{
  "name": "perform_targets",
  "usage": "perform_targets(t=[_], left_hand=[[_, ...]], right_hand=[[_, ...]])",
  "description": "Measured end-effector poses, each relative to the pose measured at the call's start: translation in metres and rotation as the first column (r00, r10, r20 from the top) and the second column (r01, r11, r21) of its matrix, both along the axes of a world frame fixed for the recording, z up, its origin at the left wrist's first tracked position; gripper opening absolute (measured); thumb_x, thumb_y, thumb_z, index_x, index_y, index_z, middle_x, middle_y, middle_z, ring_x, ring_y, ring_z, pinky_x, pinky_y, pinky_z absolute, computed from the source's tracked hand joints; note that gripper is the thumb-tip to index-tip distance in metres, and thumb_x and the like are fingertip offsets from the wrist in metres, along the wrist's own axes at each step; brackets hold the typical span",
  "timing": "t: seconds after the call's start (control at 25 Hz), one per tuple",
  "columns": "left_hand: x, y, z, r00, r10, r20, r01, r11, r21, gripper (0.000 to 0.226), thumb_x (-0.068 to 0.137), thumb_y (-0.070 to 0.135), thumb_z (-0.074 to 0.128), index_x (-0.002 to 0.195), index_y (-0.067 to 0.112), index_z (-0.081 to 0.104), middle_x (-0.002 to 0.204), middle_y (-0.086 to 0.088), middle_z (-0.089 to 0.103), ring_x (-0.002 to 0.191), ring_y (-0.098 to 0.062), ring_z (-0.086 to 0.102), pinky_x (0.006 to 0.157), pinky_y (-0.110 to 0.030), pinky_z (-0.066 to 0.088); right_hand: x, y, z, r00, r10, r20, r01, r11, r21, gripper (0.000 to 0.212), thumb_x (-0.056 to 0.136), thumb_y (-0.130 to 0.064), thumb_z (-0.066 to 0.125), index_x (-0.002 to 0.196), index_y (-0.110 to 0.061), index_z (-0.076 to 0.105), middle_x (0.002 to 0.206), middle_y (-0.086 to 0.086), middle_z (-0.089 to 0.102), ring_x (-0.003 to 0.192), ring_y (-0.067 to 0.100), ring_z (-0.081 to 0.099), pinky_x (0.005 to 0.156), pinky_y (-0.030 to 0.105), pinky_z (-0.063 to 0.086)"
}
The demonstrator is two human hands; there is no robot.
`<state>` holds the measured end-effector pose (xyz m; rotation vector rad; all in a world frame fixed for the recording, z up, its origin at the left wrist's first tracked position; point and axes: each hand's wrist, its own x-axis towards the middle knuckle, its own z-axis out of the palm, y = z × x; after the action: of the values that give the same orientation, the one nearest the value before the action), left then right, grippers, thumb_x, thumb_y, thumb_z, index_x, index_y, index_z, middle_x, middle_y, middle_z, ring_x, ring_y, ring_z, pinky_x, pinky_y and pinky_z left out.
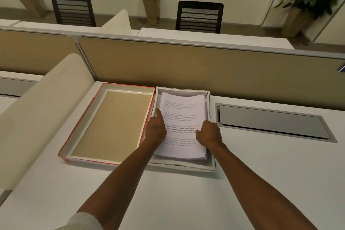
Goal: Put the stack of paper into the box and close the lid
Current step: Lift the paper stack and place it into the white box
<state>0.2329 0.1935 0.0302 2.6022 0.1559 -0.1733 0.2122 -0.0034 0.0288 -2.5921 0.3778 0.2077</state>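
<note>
We have the stack of printed paper (182,127) lying inside the white box tray (211,166), our left hand (155,129) flat on its left edge with the index finger stretched forward, our right hand (209,133) resting on its right side with fingers loosely curled, neither pinching anything. The red-edged lid (74,132) lies upturned just beside the tray, touching its left wall. We judge the top sheets, bowed at the far end, could catch or crease if the lid goes on before they settle flat.
</note>
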Motion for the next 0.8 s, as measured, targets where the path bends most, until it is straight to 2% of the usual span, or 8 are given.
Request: perform_targets(t=[0.12, 0.24, 0.32, 0.44, 0.52, 0.64, 0.72, 0.8], left_hand=[[-0.004, 0.0, -0.003, 0.997, -0.07, 0.012, 0.069, 0.995, 0.075, 0.066, 0.102, 0.029, 0.047, 0.159, 0.017, 0.016, 0.148, -0.017, 0.048, 0.125, -0.034, 0.058, 0.101, -0.041, 0.051], [-0.006, -0.002, -0.008, 0.992, -0.121, 0.027, 0.117, 0.985, 0.125, 0.052, 0.103, 0.031, 0.045, 0.152, 0.019, 0.032, 0.162, -0.014, 0.028, 0.144, -0.035, 0.037, 0.112, -0.044, 0.04], [-0.01, -0.003, -0.012, 0.966, -0.255, 0.036, 0.24, 0.941, 0.238, 0.048, 0.103, 0.034, 0.046, 0.147, 0.015, 0.042, 0.162, -0.007, 0.028, 0.149, -0.032, 0.028, 0.118, -0.043, 0.033], [-0.009, -0.003, -0.02, 0.93, -0.367, 0.014, 0.341, 0.879, 0.332, 0.046, 0.103, 0.025, 0.048, 0.144, 0.005, 0.044, 0.146, -0.014, 0.048, 0.131, -0.03, 0.047, 0.108, -0.038, 0.046], [-0.008, -0.001, -0.025, 0.932, -0.362, 0.01, 0.341, 0.886, 0.314, 0.048, 0.103, 0.024, 0.047, 0.147, 0.005, 0.039, 0.147, -0.017, 0.046, 0.132, -0.03, 0.047, 0.109, -0.039, 0.046], [-0.017, 0.003, -0.04, 0.924, -0.383, -0.012, 0.366, 0.872, 0.325, 0.064, 0.104, 0.028, 0.047, 0.158, 0.008, 0.018, 0.166, -0.014, 0.021, 0.152, -0.032, 0.024, 0.122, -0.041, 0.027], [-0.023, 0.007, -0.048, 0.926, -0.377, -0.002, 0.359, 0.882, 0.305, 0.071, 0.105, 0.031, 0.045, 0.16, 0.012, 0.006, 0.169, -0.01, 0.006, 0.156, -0.029, 0.007, 0.125, -0.04, 0.016], [-0.026, 0.009, -0.054, 0.926, -0.377, 0.01, 0.36, 0.892, 0.272, 0.071, 0.105, 0.034, 0.041, 0.16, 0.015, 0.001, 0.17, -0.008, -0.001, 0.157, -0.026, -0.001, 0.125, -0.038, 0.008]], right_hand=[[-0.006, 0.004, -0.003, 0.999, 0.032, 0.032, -0.03, 0.997, -0.073, 0.033, 0.085, -0.026, 0.075, 0.111, -0.009, 0.062, 0.105, 0.008, 0.071, 0.085, 0.023, 0.071, 0.065, 0.024, 0.045], [-0.005, 0.003, -0.006, 0.994, 0.107, -0.018, -0.109, 0.982, -0.157, 0.027, 0.086, -0.025, 0.073, 0.107, -0.01, 0.064, 0.101, 0.008, 0.072, 0.08, 0.019, 0.068, 0.065, 0.022, 0.042], [-0.004, 0.007, -0.001, 0.99, 0.132, -0.044, -0.138, 0.97, -0.198, 0.031, 0.088, -0.023, 0.071, 0.113, -0.009, 0.061, 0.107, 0.01, 0.07, 0.088, 0.021, 0.068, 0.067, 0.023, 0.044], [-0.005, 0.015, 0.004, 0.972, 0.233, -0.017, -0.223, 0.906, -0.359, 0.062, 0.087, -0.019, 0.072, 0.139, -0.006, 0.042, 0.129, 0.017, 0.058, 0.107, 0.028, 0.065, 0.082, 0.031, 0.055], [-0.009, 0.019, 0.003, 0.954, 0.298, 0.024, -0.266, 0.884, -0.384, 0.059, 0.088, -0.018, 0.07, 0.139, -0.007, 0.044, 0.138, 0.018, 0.049, 0.118, 0.029, 0.057, 0.09, 0.035, 0.054], [-0.026, 0.03, -0.013, 0.922, 0.387, 0.012, -0.356, 0.858, -0.37, 0.04, 0.097, -0.029, 0.055, 0.134, -0.014, 0.051, 0.143, 0.012, 0.048, 0.127, 0.029, 0.047, 0.098, 0.038, 0.046], [-0.04, 0.039, -0.027, 0.919, 0.389, -0.067, -0.387, 0.858, -0.338, 0.059, 0.099, -0.048, 0.043, 0.149, -0.019, 0.034, 0.159, 0.011, 0.03, 0.146, 0.031, 0.027, 0.116, 0.046, 0.029], [-0.047, 0.042, -0.04, 0.922, 0.379, -0.077, -0.382, 0.864, -0.327, 0.072, 0.096, -0.06, 0.033, 0.156, -0.023, 0.018, 0.166, 0.006, 0.013, 0.152, 0.029, 0.011, 0.121, 0.048, 0.015]])
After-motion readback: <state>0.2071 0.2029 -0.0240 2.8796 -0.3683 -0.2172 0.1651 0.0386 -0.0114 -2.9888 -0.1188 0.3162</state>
